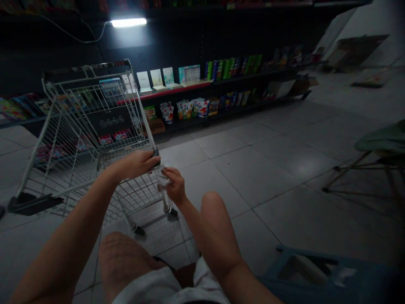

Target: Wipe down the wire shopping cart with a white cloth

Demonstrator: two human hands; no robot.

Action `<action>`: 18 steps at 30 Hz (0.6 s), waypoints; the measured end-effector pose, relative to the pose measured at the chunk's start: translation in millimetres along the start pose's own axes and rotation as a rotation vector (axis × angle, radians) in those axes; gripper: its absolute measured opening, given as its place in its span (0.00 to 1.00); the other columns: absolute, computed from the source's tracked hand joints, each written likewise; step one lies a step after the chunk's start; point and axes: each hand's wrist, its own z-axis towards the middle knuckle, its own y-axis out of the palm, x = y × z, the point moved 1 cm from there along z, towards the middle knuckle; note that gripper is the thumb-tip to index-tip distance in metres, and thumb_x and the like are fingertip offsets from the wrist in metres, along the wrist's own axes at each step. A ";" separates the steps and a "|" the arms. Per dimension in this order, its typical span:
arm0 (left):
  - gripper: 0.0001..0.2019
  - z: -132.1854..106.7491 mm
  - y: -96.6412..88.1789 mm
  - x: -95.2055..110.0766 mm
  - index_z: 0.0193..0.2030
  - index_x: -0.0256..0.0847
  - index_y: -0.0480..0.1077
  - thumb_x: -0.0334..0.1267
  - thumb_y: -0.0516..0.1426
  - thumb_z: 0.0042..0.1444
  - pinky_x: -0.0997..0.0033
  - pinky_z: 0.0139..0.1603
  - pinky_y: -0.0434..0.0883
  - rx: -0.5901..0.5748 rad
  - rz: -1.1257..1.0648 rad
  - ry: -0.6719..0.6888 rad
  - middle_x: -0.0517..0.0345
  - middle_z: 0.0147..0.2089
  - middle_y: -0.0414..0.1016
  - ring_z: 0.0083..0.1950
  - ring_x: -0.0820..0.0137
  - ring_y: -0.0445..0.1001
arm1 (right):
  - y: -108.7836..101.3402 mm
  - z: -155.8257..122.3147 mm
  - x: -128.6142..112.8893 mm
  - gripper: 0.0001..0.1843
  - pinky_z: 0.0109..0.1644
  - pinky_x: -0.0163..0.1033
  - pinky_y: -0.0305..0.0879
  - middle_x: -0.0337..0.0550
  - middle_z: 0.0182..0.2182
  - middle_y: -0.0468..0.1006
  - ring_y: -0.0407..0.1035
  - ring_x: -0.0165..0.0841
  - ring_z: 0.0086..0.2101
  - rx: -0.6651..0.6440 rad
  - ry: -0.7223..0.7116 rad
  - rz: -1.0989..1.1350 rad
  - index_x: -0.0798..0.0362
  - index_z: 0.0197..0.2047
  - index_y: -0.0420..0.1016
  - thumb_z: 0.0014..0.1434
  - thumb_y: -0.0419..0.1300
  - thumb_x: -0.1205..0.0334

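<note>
A metal shopping cart (139, 194) stands in front of my knees, with a black corner piece (156, 154) on its near right corner. My left hand (137, 164) is closed over the rim at that corner. Just right of it, my right hand (175, 185) pinches a crumpled white cloth (162, 179), pressed against the cart's corner post below the black piece. The cloth's exact material is hard to make out in the dim light. Folded up at the cart's far end is a dark panel (110, 121) with pale markings.
Behind the cart run dark store shelves (177, 88) with green cans (226, 69), snack bags (193, 109) and upright booklets (156, 78). A lit tube lamp (129, 22) hangs above. A folding stool (379, 143) stands right; a blue plastic stool (329, 270) is close at lower right.
</note>
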 end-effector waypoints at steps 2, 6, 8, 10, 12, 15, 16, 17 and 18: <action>0.20 -4.1 -0.7 -3.6 0.28 0.42 0.61 0.53 0.42 0.62 0.71 0.32 0.63 0.005 -0.048 0.007 0.57 0.27 0.68 0.28 0.71 0.65 | -1.9 14.4 7.6 0.21 0.62 0.44 0.65 0.47 0.51 0.78 0.70 0.36 0.53 0.034 0.047 -0.057 0.52 0.48 0.79 0.53 0.55 0.71; 0.21 -7.0 0.7 -6.0 0.28 0.42 0.61 0.56 0.42 0.60 0.71 0.31 0.61 0.001 -0.078 -0.014 0.59 0.26 0.67 0.28 0.71 0.65 | 7.7 -0.3 27.2 0.21 0.63 0.46 0.64 0.48 0.52 0.79 0.71 0.38 0.54 -0.004 0.089 -0.092 0.53 0.51 0.78 0.54 0.57 0.68; 0.21 -7.2 2.0 -6.8 0.27 0.43 0.59 0.57 0.43 0.60 0.70 0.30 0.60 0.010 -0.071 -0.024 0.59 0.25 0.66 0.27 0.71 0.64 | 7.4 -26.0 38.8 0.20 0.61 0.46 0.66 0.48 0.52 0.79 0.71 0.38 0.53 -0.037 0.072 -0.066 0.52 0.50 0.79 0.54 0.58 0.67; 0.21 -7.8 3.0 -7.4 0.26 0.43 0.59 0.56 0.42 0.60 0.70 0.30 0.60 0.019 -0.065 -0.032 0.59 0.24 0.65 0.26 0.71 0.64 | 1.6 -46.8 50.3 0.19 0.57 0.44 0.69 0.45 0.47 0.81 0.74 0.36 0.49 -0.100 0.077 -0.049 0.50 0.46 0.81 0.52 0.57 0.70; 0.21 -8.9 3.4 -7.4 0.27 0.43 0.59 0.56 0.42 0.60 0.70 0.30 0.60 0.025 -0.053 -0.038 0.58 0.24 0.66 0.27 0.70 0.64 | -5.1 -52.9 59.0 0.19 0.54 0.43 0.71 0.43 0.43 0.83 0.75 0.35 0.45 -0.128 0.110 -0.050 0.50 0.42 0.82 0.49 0.57 0.72; 0.20 -9.9 3.3 -6.5 0.27 0.43 0.60 0.55 0.42 0.60 0.70 0.30 0.60 0.039 -0.022 -0.039 0.58 0.25 0.67 0.27 0.70 0.65 | -4.2 -41.3 64.0 0.21 0.59 0.44 0.68 0.44 0.48 0.80 0.73 0.35 0.51 0.029 0.134 -0.055 0.51 0.48 0.80 0.52 0.55 0.72; 0.20 -9.9 3.2 -6.2 0.27 0.43 0.60 0.55 0.42 0.60 0.70 0.30 0.60 0.044 -0.012 -0.037 0.57 0.25 0.67 0.27 0.70 0.65 | 0.8 -37.7 63.9 0.23 0.61 0.45 0.66 0.45 0.52 0.78 0.71 0.35 0.53 0.068 0.105 -0.061 0.51 0.51 0.78 0.54 0.54 0.72; 0.20 -9.7 3.1 -6.1 0.27 0.43 0.60 0.55 0.42 0.60 0.70 0.31 0.60 0.048 -0.005 -0.036 0.57 0.25 0.68 0.27 0.70 0.65 | 7.5 -36.8 63.5 0.25 0.63 0.46 0.65 0.46 0.54 0.77 0.69 0.35 0.55 0.090 0.067 -0.078 0.51 0.54 0.76 0.55 0.54 0.72; 0.21 -9.4 3.1 -6.2 0.27 0.43 0.60 0.55 0.42 0.60 0.70 0.31 0.60 0.050 0.001 -0.036 0.57 0.25 0.68 0.27 0.70 0.65 | 14.9 -39.1 63.4 0.26 0.63 0.46 0.65 0.47 0.56 0.75 0.68 0.35 0.56 0.095 0.023 -0.108 0.51 0.57 0.74 0.55 0.53 0.72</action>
